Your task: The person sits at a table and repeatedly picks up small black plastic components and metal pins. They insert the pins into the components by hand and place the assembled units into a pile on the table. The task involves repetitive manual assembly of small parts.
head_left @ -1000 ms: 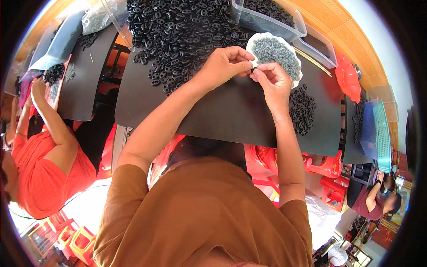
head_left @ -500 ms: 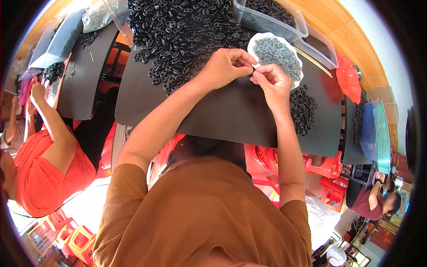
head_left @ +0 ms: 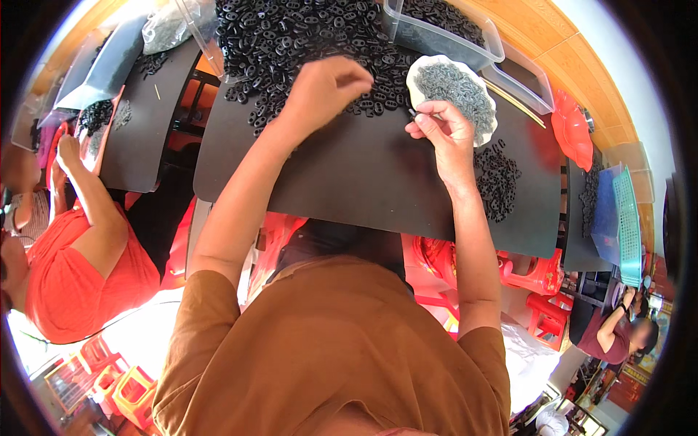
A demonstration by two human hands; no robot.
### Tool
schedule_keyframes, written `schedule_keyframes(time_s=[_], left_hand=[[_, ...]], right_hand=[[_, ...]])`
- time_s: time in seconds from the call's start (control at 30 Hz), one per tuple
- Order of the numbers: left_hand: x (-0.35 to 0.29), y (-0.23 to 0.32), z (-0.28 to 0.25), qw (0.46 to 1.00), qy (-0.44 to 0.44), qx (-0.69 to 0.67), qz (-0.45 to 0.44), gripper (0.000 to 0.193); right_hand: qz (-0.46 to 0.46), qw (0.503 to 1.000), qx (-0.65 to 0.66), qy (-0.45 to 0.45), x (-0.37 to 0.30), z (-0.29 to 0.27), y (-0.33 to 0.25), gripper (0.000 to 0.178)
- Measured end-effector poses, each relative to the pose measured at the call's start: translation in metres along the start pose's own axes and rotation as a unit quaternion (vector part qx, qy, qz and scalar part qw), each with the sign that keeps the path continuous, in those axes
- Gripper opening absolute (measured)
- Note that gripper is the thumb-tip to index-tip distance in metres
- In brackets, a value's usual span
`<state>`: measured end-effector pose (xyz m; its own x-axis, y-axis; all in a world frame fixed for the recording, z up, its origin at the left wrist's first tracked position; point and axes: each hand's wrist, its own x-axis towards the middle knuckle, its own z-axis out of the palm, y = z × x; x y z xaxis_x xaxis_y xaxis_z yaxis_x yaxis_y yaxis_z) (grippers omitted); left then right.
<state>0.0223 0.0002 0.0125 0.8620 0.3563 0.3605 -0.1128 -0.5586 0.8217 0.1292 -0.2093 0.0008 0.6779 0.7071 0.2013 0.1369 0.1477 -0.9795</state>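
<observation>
Piece (head_left: 414, 113) sits pinched in the right hand (head_left: 446, 129), left hand (head_left: 316, 91) apart.

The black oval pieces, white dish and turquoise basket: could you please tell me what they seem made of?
Black oval pieces: probably moulded plastic, semi-gloss, given bright highlights. White dish: smooth plastic or ceramic; its wavy rim leaves it open. Turquoise basket: likely matt plastic, evenly perforated.
</observation>
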Motion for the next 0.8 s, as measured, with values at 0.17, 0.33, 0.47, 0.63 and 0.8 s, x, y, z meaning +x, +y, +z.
schedule_keyframes(time_s=[0.17,0.33,0.47,0.63,0.8], left_hand=[[-0.010,-0.005,0.024,0.965,-0.021,0.209,0.155,0.017],[-0.009,-0.003,0.036,0.958,-0.044,0.247,0.137,0.019],[-0.009,-0.008,0.027,0.959,-0.084,0.241,0.126,0.019],[-0.007,-0.006,0.035,0.961,-0.059,0.234,0.133,0.018],[-0.004,-0.003,0.039,0.951,-0.080,0.272,0.122,0.018]], right_hand=[[0.009,1.000,-0.003,-0.025,0.000,0.005,0.002,0.009],[0.009,1.000,-0.006,-0.011,0.000,0.002,0.003,0.009],[0.004,1.000,-0.001,-0.007,0.000,0.002,0.003,0.008],[0.003,1.000,0.007,-0.005,0.001,0.003,0.005,0.008],[-0.011,1.000,0.003,0.016,0.001,0.001,0.002,0.007]])
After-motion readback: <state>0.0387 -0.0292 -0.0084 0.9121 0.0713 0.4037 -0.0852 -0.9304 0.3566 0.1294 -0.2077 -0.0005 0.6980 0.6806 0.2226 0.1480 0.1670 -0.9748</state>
